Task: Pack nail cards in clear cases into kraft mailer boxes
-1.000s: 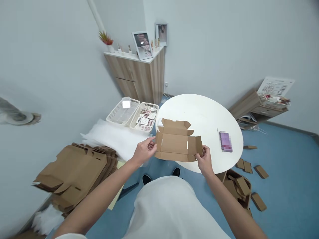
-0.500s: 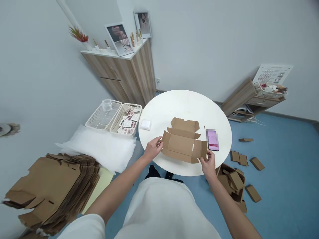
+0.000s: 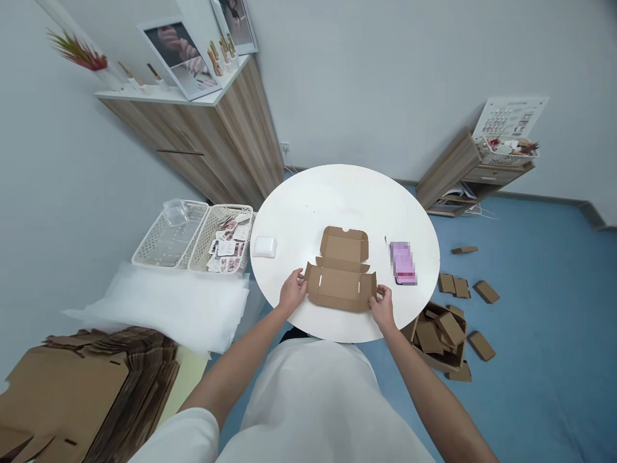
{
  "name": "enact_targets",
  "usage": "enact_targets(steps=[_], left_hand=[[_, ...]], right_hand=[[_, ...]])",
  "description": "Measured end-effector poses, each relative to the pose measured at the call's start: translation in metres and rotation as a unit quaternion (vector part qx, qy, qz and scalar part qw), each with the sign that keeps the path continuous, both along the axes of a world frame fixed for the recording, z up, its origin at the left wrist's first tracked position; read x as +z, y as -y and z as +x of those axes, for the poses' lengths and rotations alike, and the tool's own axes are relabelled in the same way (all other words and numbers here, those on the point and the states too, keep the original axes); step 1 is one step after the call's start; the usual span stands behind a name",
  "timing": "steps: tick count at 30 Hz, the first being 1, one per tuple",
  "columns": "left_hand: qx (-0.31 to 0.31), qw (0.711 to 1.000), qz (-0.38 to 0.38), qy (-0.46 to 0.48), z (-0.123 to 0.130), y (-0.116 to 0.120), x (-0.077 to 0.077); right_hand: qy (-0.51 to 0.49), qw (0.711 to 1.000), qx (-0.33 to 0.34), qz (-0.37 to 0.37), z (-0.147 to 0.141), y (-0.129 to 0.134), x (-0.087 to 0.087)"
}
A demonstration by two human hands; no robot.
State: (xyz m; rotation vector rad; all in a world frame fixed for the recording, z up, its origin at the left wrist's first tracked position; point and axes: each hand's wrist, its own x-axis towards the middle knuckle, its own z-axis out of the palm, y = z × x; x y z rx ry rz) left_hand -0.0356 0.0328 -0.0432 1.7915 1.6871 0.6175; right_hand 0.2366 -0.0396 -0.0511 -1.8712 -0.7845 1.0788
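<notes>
An unfolded brown cardboard box point(image 3: 340, 288) lies on the round white table point(image 3: 347, 193), its lid flap pointing away from me and its side flaps partly raised. My left hand point(image 3: 293, 290) grips the left side flap between thumb and fingers. At the opposite end, my right hand point(image 3: 382, 307) pinches the right side flap near its front corner. To the right of the box lies a phone point(image 3: 403, 262) with a blurred purple screen. A small white packet point(image 3: 265, 247) sits near the table's left edge.
Flat cardboard blanks point(image 3: 67, 392) are stacked at lower left, beside white foam sheets point(image 3: 168, 302) and two white baskets point(image 3: 195, 247). On the floor at right stand a carton point(image 3: 436, 337) of folded boxes and several loose boxes point(image 3: 481, 345). A wooden cabinet point(image 3: 216, 141) stands behind.
The side flaps, the left one especially, are folded up more than before. Both hands stay on the box, which now lies squarer to me. The camera view has shifted.
</notes>
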Motion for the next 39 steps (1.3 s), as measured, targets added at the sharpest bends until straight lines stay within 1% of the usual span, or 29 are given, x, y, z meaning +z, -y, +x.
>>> enact_targets(steps=[2,3,4,6,9,11,13,15,18,21,23,27,30,33,36,39], left_hand=[[0.001,0.999,0.023,-0.036,-0.003,0.000,0.002],[-0.012,0.997,0.041,-0.058,-0.004,0.001,0.004],[-0.038,0.994,0.059,-0.082,-0.004,0.002,0.008],[-0.123,0.981,0.083,-0.128,0.000,0.005,0.016],[-0.261,0.943,0.080,-0.188,0.011,0.011,0.026],[-0.319,0.918,0.064,-0.227,0.020,0.015,0.028],[-0.345,0.901,0.048,-0.258,0.027,0.016,0.026],[-0.351,0.894,0.038,-0.276,0.031,0.017,0.022],[-0.341,0.896,0.025,-0.282,0.032,0.016,0.016],[-0.341,0.897,0.014,-0.281,0.033,0.015,0.013],[-0.345,0.896,0.012,-0.281,0.034,0.015,0.013],[-0.344,0.898,0.003,-0.273,0.035,0.014,0.014],[-0.350,0.901,-0.008,-0.256,0.035,0.010,0.014],[-0.344,0.904,-0.012,-0.252,0.036,0.004,0.015],[-0.311,0.910,0.004,-0.273,0.040,-0.004,0.018],[-0.309,0.902,0.028,-0.301,0.046,-0.012,0.021]], right_hand=[[0.045,0.999,0.000,-0.015,0.002,-0.002,-0.004],[0.077,0.997,0.002,-0.014,0.003,-0.004,-0.004],[0.114,0.993,0.006,-0.007,0.004,-0.006,-0.003],[0.191,0.981,0.021,0.015,0.007,-0.014,0.002],[0.265,0.961,0.068,0.027,0.012,-0.034,0.014],[0.284,0.954,0.098,0.015,0.015,-0.052,0.022],[0.277,0.952,0.132,0.000,0.018,-0.071,0.026],[0.243,0.957,0.159,-0.014,0.021,-0.087,0.026],[0.177,0.967,0.181,-0.024,0.022,-0.105,0.019],[0.134,0.972,0.191,-0.029,0.020,-0.113,0.010],[0.129,0.975,0.177,-0.029,0.018,-0.114,0.006],[0.143,0.981,0.131,-0.012,0.015,-0.114,0.004],[0.151,0.981,0.121,0.003,0.014,-0.110,0.006],[0.177,0.975,0.131,0.010,0.011,-0.103,0.008],[0.197,0.968,0.154,0.019,0.008,-0.095,0.010],[0.195,0.965,0.173,0.020,0.007,-0.089,0.012]])
